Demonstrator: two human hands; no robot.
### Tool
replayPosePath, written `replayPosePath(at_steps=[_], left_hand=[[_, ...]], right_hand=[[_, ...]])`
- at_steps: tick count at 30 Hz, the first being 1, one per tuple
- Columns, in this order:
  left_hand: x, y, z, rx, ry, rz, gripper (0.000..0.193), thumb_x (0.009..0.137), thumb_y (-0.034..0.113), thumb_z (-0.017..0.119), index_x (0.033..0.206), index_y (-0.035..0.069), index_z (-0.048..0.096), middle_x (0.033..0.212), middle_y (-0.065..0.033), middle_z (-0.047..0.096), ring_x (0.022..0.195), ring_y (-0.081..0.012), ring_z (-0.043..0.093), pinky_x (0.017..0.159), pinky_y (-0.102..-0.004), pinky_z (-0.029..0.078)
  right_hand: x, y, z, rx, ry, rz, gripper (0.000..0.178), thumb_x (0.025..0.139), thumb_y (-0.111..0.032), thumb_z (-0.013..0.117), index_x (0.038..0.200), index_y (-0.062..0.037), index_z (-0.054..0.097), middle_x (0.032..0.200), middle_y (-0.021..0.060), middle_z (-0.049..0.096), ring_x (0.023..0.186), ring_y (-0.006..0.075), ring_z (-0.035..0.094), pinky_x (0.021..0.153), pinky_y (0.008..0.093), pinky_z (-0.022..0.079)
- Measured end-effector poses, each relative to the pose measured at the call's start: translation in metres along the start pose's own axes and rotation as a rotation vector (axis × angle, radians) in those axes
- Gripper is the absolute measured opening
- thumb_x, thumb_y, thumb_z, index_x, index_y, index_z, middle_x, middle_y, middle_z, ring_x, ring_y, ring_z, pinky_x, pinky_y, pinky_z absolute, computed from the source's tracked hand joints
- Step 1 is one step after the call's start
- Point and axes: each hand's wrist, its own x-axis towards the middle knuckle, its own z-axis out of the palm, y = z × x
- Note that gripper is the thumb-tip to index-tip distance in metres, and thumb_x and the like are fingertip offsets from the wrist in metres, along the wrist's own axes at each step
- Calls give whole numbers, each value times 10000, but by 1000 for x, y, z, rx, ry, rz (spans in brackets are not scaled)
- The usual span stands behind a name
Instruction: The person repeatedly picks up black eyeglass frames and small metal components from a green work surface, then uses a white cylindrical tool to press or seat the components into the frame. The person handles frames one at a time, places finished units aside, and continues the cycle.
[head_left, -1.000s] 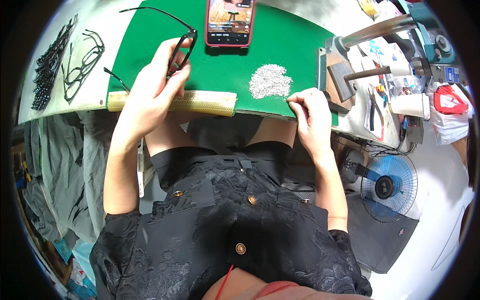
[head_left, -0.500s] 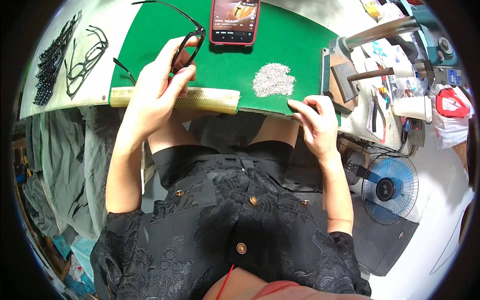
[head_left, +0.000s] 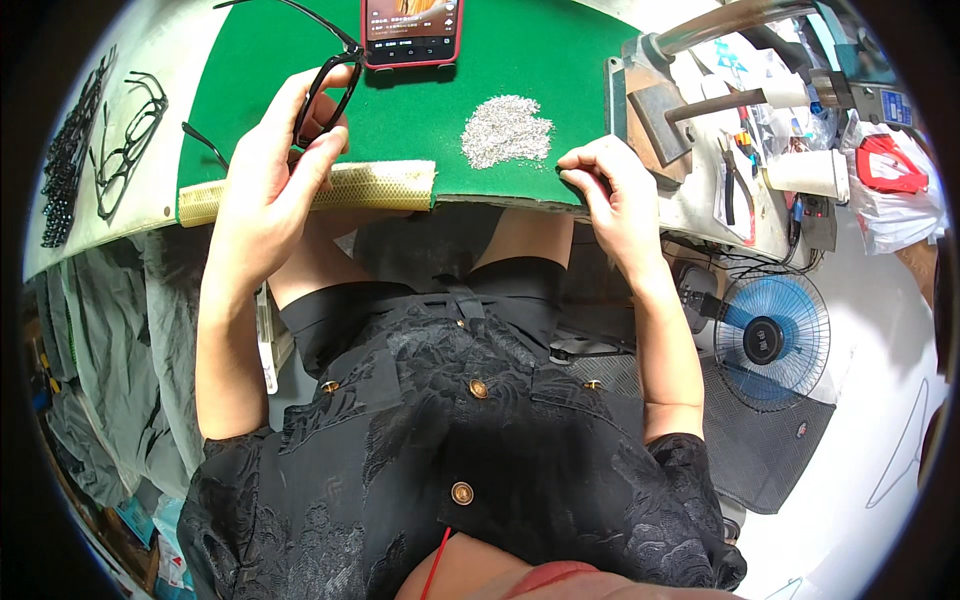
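Note:
My left hand (head_left: 275,175) is closed around a black glasses frame (head_left: 335,92), held up over the green mat (head_left: 560,60). One temple stretches to the upper left, and the other shows left of my wrist. Beneath that hand lies a yellow mesh-covered roll (head_left: 375,187) along the table's near edge. My right hand (head_left: 612,185) rests at the mat's near edge with thumb and forefinger pinched together; whatever is between them is too small to make out. Just left of those fingertips is a heap of tiny silvery pieces (head_left: 505,132).
A phone (head_left: 412,35) in a red case stands at the back. More black glasses frames (head_left: 130,145) and a dark stack (head_left: 75,160) lie far left. To the right are a bench press (head_left: 660,120), pliers (head_left: 730,180), a white cup (head_left: 810,172) and a fan (head_left: 765,340).
The whole view has shifted, so the table appears farther left and up. My right thumb and forefinger have drawn together beside the heap. My left hand keeps its hold on the glasses frame.

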Motion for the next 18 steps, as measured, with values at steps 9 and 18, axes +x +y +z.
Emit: replayPosePath(at_steps=[9,18], left_hand=[[1,2,3,19,-22,-20,453,953,40,517,1395,17,423,963,-36,550,790,-71,491,636,-207,430],[0,-1,0,-5,-16,-17,457,952,39,513,1398,15,418,965,-41,549,801,-76,494,646,-206,431]], right_hand=[[3,-14,17,-153,64,8,166,782,-111,724,852,-41,591,779,83,564,730,244,581,687,335,467],[4,-2,10,-78,93,54,40,857,-48,634,862,-16,610,788,114,582,709,260,599,670,329,480]])
